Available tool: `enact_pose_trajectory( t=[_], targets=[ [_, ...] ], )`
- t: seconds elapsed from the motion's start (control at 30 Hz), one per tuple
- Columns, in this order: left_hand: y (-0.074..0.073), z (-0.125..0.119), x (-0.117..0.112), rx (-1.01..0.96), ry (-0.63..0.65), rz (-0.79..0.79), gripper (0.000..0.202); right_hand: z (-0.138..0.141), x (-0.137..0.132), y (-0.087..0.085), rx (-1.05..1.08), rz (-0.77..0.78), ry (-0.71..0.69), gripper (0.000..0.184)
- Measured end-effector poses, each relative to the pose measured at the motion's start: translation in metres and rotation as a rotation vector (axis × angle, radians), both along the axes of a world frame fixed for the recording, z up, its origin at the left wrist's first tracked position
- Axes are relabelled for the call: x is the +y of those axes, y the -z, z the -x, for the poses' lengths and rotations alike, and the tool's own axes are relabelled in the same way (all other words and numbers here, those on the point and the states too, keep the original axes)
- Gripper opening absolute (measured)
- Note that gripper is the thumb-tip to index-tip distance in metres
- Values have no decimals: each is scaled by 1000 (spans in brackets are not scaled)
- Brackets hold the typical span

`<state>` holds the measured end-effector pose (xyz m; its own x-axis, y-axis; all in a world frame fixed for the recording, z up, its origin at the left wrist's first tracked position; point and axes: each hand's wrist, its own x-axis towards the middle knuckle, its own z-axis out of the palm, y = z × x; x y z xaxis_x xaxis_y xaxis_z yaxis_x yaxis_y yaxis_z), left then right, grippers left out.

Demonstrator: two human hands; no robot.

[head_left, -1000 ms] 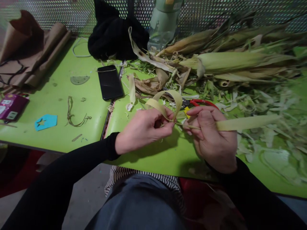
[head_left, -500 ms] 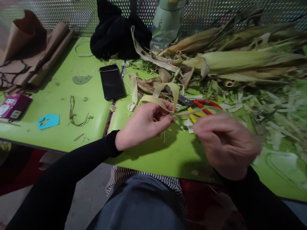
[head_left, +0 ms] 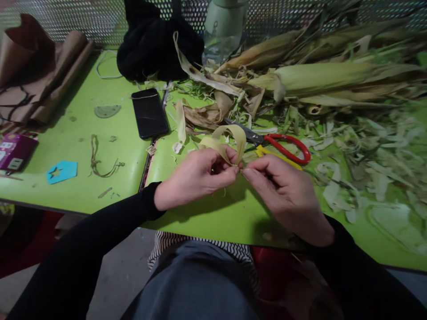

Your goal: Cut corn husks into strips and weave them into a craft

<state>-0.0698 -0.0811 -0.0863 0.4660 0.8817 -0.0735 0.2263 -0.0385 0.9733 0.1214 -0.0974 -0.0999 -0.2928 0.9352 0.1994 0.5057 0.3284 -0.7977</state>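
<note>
Pale yellow corn husk strips (head_left: 237, 135) curve up in loops above my fingers. My left hand (head_left: 200, 175) pinches them at their gathered base. Close against it, my right hand (head_left: 283, 191) is closed in a pinch on the husk at the same spot, fingertips almost touching the left ones. What exactly lies between the right fingertips is small and partly hidden. Just behind the hands lie scissors with red handles (head_left: 288, 149), their dark blades pointing to the back left. A yellow-handled tool (head_left: 262, 152) rests against them, partly covered by my right hand.
Corn ears in husks (head_left: 330, 80) and loose shreds (head_left: 376, 173) cover the right side. A bottle (head_left: 223, 33) and a black cloth bag (head_left: 156, 49) stand behind. Leftward lie a phone (head_left: 150, 113), a blue paper piece (head_left: 62, 172), a purple box (head_left: 16, 151) and brown paper (head_left: 63, 75).
My right hand, blurred and farther right before with a strip stretched out, has come left to meet my left hand at the base of the loops. The red scissor handles now show more fully.
</note>
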Motion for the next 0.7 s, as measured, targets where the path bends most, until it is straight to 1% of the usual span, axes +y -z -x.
enact_pose_trajectory(
  t=[0.07,0.17,0.2,0.27,0.33,0.37,0.47,0.6,0.63,0.7],
  targets=[
    [1,-1,0,-19,28,5,25,1,-1,3,65,63,27,14],
    [2,-2,-1,-61,57,28,32,3,-1,4,141,94,37,22],
    [3,-3,-2,-79,37,25,30,4,-1,4,156,94,36,22],
    [3,-4,-3,-118,-28,15,19,4,0,2,185,100,34,21],
    [4,-4,-4,-149,-83,7,9,5,0,-1,210,143,30,20],
    [5,-4,-4,-149,-98,2,8,5,0,-2,220,176,26,19],
    [7,-4,-4,-118,-102,-39,11,6,1,-3,229,268,9,16],
    [5,-3,-5,-53,-72,-65,14,7,1,-2,251,328,-20,13],
    [4,-3,-5,-22,-65,-86,16,7,1,-1,264,333,-25,13],
    [2,-3,-6,39,-63,-170,28,7,1,-1,287,335,-29,12]
  ],
)
